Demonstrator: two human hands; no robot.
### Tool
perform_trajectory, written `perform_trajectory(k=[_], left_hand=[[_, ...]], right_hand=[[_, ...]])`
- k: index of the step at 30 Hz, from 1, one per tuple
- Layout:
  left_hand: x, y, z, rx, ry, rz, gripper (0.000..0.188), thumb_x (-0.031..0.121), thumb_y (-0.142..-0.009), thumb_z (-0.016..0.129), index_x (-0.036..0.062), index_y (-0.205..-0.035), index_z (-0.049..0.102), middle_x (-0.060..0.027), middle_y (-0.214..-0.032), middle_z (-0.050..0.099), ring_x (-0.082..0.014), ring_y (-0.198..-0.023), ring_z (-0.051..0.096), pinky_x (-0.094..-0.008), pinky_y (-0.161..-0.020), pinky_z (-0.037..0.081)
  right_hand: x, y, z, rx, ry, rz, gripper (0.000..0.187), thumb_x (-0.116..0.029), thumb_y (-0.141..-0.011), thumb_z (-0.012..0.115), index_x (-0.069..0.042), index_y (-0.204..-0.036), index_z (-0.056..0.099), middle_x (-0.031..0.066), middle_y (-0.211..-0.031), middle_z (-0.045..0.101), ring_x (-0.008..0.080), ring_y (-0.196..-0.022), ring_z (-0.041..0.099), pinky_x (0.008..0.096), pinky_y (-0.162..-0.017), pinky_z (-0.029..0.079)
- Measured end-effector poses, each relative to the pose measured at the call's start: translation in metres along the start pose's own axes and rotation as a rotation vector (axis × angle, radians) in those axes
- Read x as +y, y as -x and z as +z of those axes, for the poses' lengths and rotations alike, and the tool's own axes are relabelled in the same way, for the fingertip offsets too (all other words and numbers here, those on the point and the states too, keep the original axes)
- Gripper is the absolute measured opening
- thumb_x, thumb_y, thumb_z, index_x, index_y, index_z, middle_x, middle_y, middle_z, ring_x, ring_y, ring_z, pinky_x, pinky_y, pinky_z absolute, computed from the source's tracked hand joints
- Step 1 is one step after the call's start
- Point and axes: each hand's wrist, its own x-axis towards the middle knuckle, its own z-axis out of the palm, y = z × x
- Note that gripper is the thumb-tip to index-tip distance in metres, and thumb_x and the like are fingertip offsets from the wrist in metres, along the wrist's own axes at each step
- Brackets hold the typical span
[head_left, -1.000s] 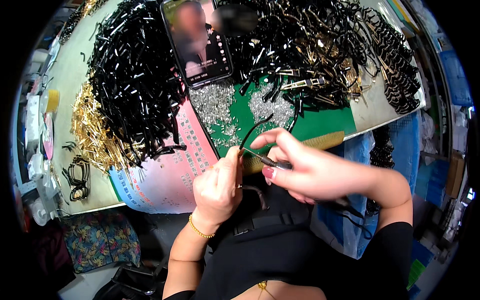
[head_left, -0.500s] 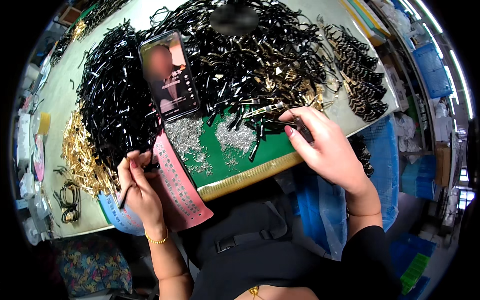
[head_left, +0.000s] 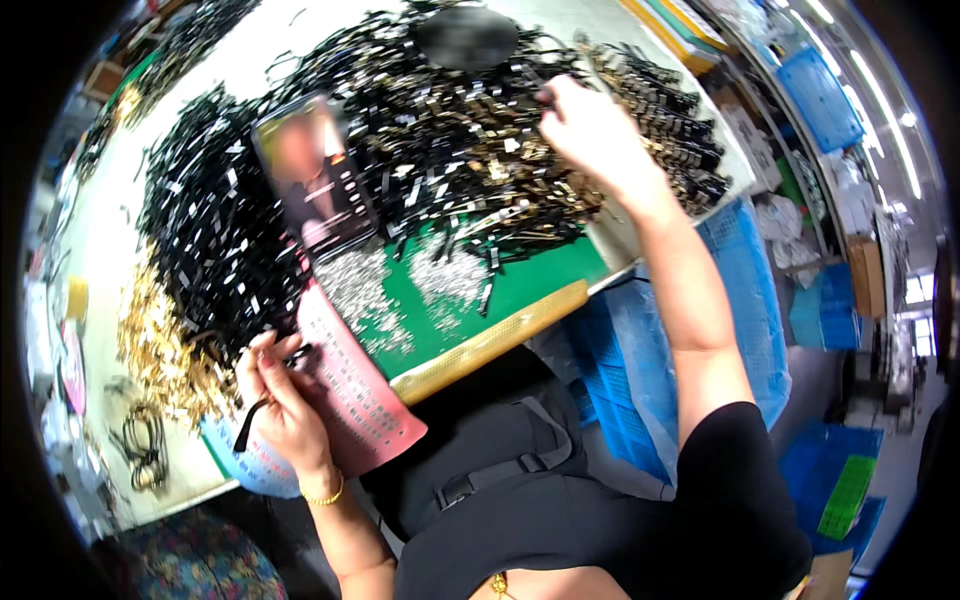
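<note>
My left hand [head_left: 285,400] is closed at the table's near left edge, over the corner of a pink printed sheet [head_left: 345,375]. A thin black strip [head_left: 247,425] sticks out below its fingers. My right hand [head_left: 600,135] is stretched out over the far right of a big heap of black strips with gold metal ends [head_left: 470,140]. Its fingers are curled and slightly smeared; something dark shows at the fingertips, too small to name. Between the hands, two heaps of tiny silver metal pieces [head_left: 445,275] lie on a green mat [head_left: 545,265].
A phone [head_left: 318,195] playing a video stands among the strips. Left of it are a black strip pile [head_left: 215,210] and gold metal pieces [head_left: 165,350]. A yellow-edged strip [head_left: 490,345] borders the mat. Blue crates [head_left: 620,400] stand below the table's right side.
My right hand has moved from above the mat's right end away from me, to the heap's far right. The left hand stays nearly in place, still with the black strip. The whole view has shifted slightly.
</note>
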Motion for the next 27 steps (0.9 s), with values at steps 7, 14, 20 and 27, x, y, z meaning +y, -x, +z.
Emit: perform_trajectory(k=[7, 14, 20, 27], left_hand=[[-0.003, -0.001, -0.006, 0.023, 0.036, 0.034, 0.026, 0.02, -0.113, 0.043, 0.0035, -0.124, 0.059, -0.0094, -0.1, 0.074, -0.0011, -0.057, 0.046, -0.0171, -0.054, 0.041], [-0.001, 0.0, -0.008, 0.046, 0.069, 0.014, 0.027, 0.021, -0.113, 0.043, 0.002, -0.124, 0.058, -0.0093, -0.102, 0.074, -0.0018, -0.058, 0.047, -0.0178, -0.054, 0.043], [0.002, -0.002, -0.004, 0.041, 0.147, 0.004, 0.026, 0.02, -0.112, 0.043, 0.0009, -0.123, 0.059, -0.0108, -0.101, 0.074, -0.0019, -0.059, 0.049, -0.0176, -0.055, 0.043], [0.034, 0.024, -0.011, 0.127, 0.284, 0.091, 0.029, 0.021, -0.113, 0.04, -0.0001, -0.127, 0.056, -0.0196, -0.099, 0.072, -0.0086, -0.062, 0.057, -0.0178, -0.049, 0.045]], right_hand=[[-0.016, -0.002, -0.016, -0.103, -0.257, 0.046, 0.036, -0.035, -0.091, 0.068, -0.005, -0.112, 0.069, 0.0105, -0.079, 0.066, 0.0192, -0.069, 0.06, 0.0339, -0.07, 0.05], [-0.008, -0.016, -0.035, 0.032, -0.319, 0.027, 0.031, -0.033, -0.09, 0.07, -0.003, -0.101, 0.067, 0.0046, -0.072, 0.062, 0.0115, -0.063, 0.058, 0.0313, -0.062, 0.048], [-0.012, -0.008, -0.054, -0.133, -0.783, 0.175, 0.022, -0.026, -0.097, 0.07, -0.007, -0.106, 0.064, -0.0044, -0.067, 0.054, 0.0042, -0.05, 0.049, 0.0228, -0.045, 0.04], [-0.141, 0.084, -0.055, -0.471, -1.232, 0.066, 0.016, -0.014, -0.096, 0.071, -0.006, -0.107, 0.063, -0.001, -0.079, 0.063, 0.0013, -0.055, 0.053, 0.0179, -0.046, 0.041]])
